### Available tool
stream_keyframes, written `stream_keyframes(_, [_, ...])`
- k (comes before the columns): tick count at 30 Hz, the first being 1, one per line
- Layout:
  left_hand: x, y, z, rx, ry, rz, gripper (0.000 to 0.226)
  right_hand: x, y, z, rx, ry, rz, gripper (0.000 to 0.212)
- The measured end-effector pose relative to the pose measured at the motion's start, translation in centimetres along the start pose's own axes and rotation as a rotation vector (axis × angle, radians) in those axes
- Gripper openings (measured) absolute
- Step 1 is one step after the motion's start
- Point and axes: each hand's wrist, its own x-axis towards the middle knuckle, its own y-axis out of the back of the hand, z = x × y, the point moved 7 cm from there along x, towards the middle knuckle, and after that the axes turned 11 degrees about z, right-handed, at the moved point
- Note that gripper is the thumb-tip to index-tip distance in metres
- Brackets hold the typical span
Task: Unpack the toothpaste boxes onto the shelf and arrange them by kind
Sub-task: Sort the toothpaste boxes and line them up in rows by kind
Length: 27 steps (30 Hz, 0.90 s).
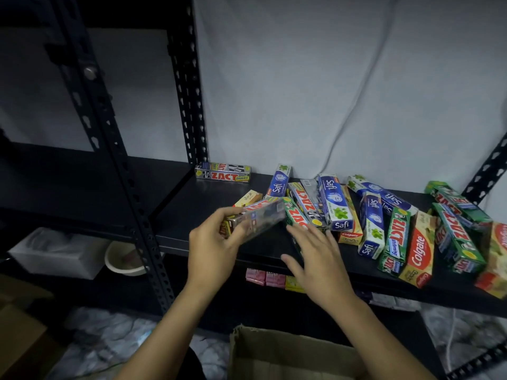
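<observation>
Spreading across the right part of the black shelf, a loose pile of toothpaste boxes is seen, with Safi, ZACT and Colgate kinds mixed and lying crosswise over one another. Below the front edge of the shelf an open cardboard carton is seen. The left hand is raised just above the front of the shelf, and its fingers and thumb are curled round one greyish ZACT box, which is blurred. The box is held near its left end, so most of its length is left free to the right of the grip, toward the pile. The right hand is stretched over the front edge of the shelf with fingers straight and spread, holding nothing; its fingertips are at a green ZACT box, but whether this is touched cannot be told. At the back left corner of the shelf one ZACT Smokers box is laid alone, apart from the pile.

Such a box is judged to be light and rather stiff, but thin card is easily dented at the flaps, and its glossy faces can be slippery. It is best taken across the long narrow sides near the middle, not at the ends. Held at one end, as now, the box can tip easily.
</observation>
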Motion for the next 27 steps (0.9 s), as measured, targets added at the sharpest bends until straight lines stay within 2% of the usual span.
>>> stream_keyframes(4, [0.8,2.2,-0.5,-0.325,0.247,0.050,0.016,1.8,2.1,-1.8,0.151,0.016,0.055,0.081])
stream_keyframes(7, [1.1,3.0,-0.7,-0.494,0.342,0.039,0.027,3.3,2.0,-2.3,0.543,-0.202,-0.050,0.089])
stream_keyframes(9, [1.3,3.3,-0.8,-0.511,0.347,0.040,0.034,4.2,1.4,-2.3,0.756,-0.383,-0.093,0.083])
stream_keyframes(11, [1.6,3.7,-1.0,-0.528,0.350,0.082,0.041,5.3,0.9,-2.4,0.901,-0.515,-0.113,0.065])
stream_keyframes(12, [1.8,3.9,-1.2,-0.522,0.348,0.103,0.042,6.0,0.7,-2.4,0.907,-0.531,-0.099,0.058])
stream_keyframes(14, [2.4,3.9,-1.7,-0.497,0.360,0.098,0.040,7.4,0.2,-2.4,0.839,-0.514,-0.057,0.059])
stream_keyframes(17, [2.9,3.0,-3.0,-0.450,0.486,-0.072,0.038,9.3,-0.8,-3.2,0.790,-0.465,-0.028,0.069])
stream_keyframes(19, [3.0,3.0,-4.2,-0.360,0.560,-0.155,0.050,10.7,-1.6,-3.7,0.796,-0.431,-0.005,0.062])
stream_keyframes(21, [3.6,3.8,-5.5,-0.354,0.611,-0.072,0.054,12.0,-2.6,-4.5,0.822,-0.375,0.009,0.049])
stream_keyframes(24, [4.6,5.6,-6.8,-0.459,0.597,0.181,0.031,13.2,-4.5,-6.4,0.844,-0.313,-0.052,0.035])
stream_keyframes(27, [5.1,6.5,-7.6,-0.437,0.485,0.267,0.013,13.0,-7.1,-7.5,0.769,-0.315,-0.171,0.031])
